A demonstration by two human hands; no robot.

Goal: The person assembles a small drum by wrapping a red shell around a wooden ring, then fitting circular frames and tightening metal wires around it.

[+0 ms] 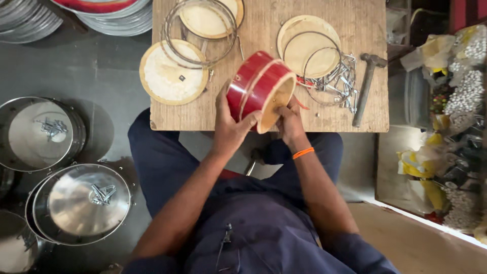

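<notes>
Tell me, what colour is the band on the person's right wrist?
Orange. The band shows best in the head view, just below the right hand.

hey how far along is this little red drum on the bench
Done: nothing fitted that I can see. In hand: the left hand grips the red drum shell, the right hand at its open end. Left: skins, metal rings, hooks and hammer lie loose.

A low wooden table (355, 30) stands on dark grey floor (101, 81).
</notes>
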